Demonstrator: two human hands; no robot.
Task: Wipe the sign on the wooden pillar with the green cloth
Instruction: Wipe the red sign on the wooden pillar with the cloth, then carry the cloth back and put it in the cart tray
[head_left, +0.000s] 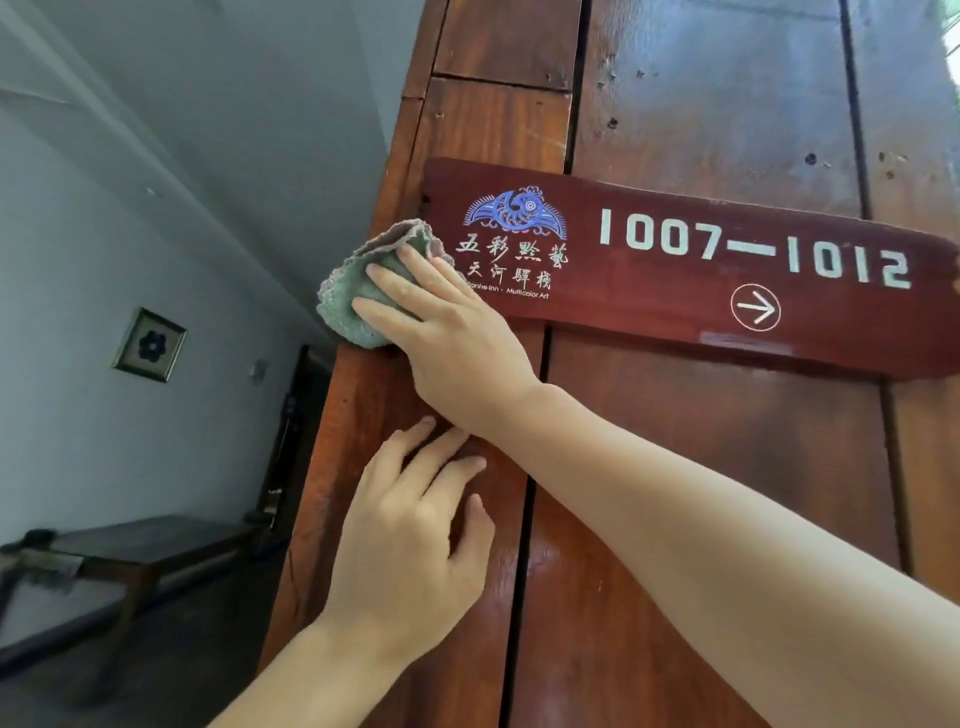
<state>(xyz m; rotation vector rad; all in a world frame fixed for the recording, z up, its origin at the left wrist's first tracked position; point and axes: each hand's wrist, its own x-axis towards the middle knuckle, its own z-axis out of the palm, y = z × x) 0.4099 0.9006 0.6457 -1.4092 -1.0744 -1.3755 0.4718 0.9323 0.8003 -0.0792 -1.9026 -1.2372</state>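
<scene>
Sign (675, 270): one, dark red wood plank, fixed across the wooden pillar (701, 493), sitting from centre out toward 3 o'clock in view. Long axis runs left-right, tilted so the right end drops lower. White text "1007—1012", one circled arrow pointing right, one blue bird logo plus Chinese characters at its left end.

Left to right: one framed picture (149, 345) on the grey wall at 9 o'clock; one dark bench (130, 551) at 8 o'clock, low against the wall. One green cloth (358, 291), bunched up, at the sign's left end, overlapping the pillar's left edge, about 10 o'clock from centre.

Two hands, both bare. Right hand (447, 338) reaches in from 4 o'clock, fingers spread fairly flat and pressing down on the cloth, palm over the sign's lower left corner; pressing it more than gripping it. Left hand (410, 525) comes up from 6 o'clock, below the right wrist, fingers loosely spread and laid flat on the pillar, holding nothing.

Pillar: several vertical boards, dark gaps between, glossy, some small holes up top.
</scene>
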